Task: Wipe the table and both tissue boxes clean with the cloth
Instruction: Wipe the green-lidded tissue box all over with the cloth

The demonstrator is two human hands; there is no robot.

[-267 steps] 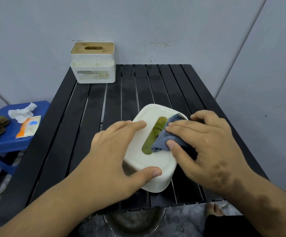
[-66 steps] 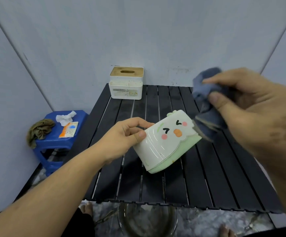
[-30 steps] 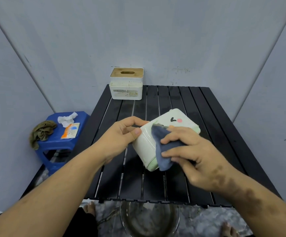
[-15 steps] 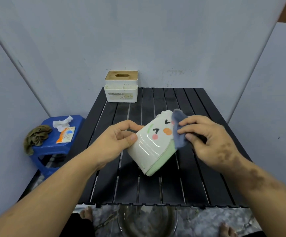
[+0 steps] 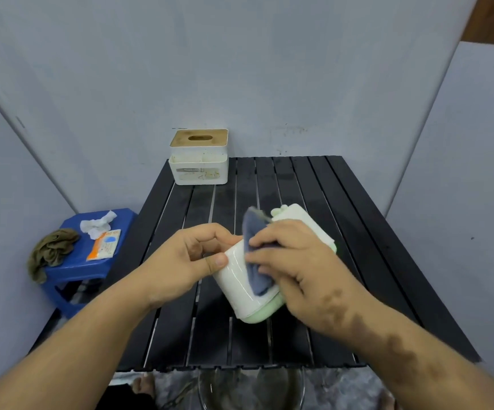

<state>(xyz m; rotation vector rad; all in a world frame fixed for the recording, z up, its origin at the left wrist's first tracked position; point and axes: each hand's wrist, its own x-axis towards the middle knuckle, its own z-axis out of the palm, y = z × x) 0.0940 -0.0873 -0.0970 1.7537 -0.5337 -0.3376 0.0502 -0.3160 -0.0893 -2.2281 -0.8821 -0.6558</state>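
Note:
A white tissue box with a green base (image 5: 241,287) is tilted on its side above the middle of the black slatted table (image 5: 367,261). My left hand (image 5: 186,261) grips its left end with thumb and curled fingers. My right hand (image 5: 293,261) presses a blue-grey cloth (image 5: 256,255) against the box's face, fingers curled over the cloth and covering the printed face. A second white tissue box with a wooden lid (image 5: 198,156) stands upright at the table's far left corner.
A blue stool (image 5: 71,267) left of the table carries an olive rag (image 5: 50,251), a crumpled white tissue (image 5: 98,227) and an orange packet (image 5: 104,245). A glass bowl (image 5: 250,389) sits on the floor below the table's near edge. Grey walls close in behind and on both sides.
My right hand slid the cloth leftward and down across the box's face, now hiding the printed face. The left hand kept its grip and the box turned slightly.

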